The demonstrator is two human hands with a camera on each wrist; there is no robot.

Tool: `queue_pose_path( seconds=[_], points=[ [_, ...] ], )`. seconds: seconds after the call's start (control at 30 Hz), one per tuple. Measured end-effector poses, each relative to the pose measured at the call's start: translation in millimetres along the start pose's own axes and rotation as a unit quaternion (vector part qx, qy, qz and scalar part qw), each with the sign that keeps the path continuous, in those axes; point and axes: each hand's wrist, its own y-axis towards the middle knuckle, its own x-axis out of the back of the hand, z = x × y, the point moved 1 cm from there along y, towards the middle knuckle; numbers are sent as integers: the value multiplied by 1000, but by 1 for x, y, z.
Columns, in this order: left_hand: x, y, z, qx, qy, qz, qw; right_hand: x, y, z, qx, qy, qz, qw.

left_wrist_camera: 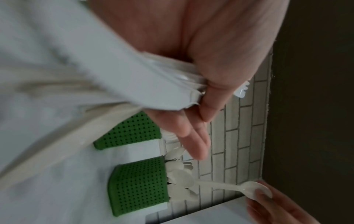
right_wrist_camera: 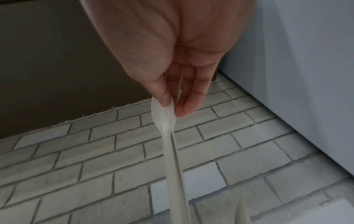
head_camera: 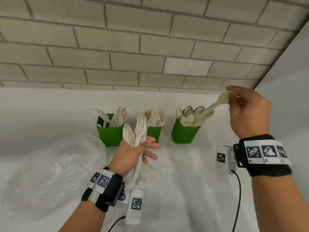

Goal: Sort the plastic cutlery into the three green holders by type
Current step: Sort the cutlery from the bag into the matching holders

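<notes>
Above the right green holder [head_camera: 184,133], the right hand [head_camera: 249,113] pinched a spoon [head_camera: 215,104] by its bowl; best lowered handle-first among the spoons. The left hand [head_camera: 133,153] clutched a bundle of forks [head_camera: 138,131].

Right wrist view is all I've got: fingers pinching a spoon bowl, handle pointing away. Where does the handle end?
Observer: The spoon handle reaches into the right green holder, among other spoons.
Operator: What's the other hand doing?
Observer: The left hand grips a bundle of forks.
Operator: Which holder takes forks?
Observer: The middle holder; the left holder has knives.
</notes>
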Motion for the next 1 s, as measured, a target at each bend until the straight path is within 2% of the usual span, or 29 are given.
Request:
queue_pose_path(
  seconds=[0.1, 0.2, 0.33, 0.57, 0.77, 1.0],
  points=[
    [-8, 3, -5, 5, -56, 3, 998, -22, 0, -6, 63, -13, 10, 998],
    [-14, 5, -7, 11, -91, 4, 996, -48, -10, -18, 81, -36, 40, 995],
    [-17, 4, -6, 14, -95, 7, 995, -60, -11, -23, 77, -34, 49, 995],
    [-14, -5, -4, 15, -93, 4, 996, -56, 0, -23, 46, 28, -7, 999],
    [-15, -10, -4, 15, -90, 14, 996, -58, 3, -20, 42, 25, -37, 998],
    [-19, -9, -7, 10, -87, 16, 996, -70, -9, -24, 39, 1, 9, 999]
  ],
)
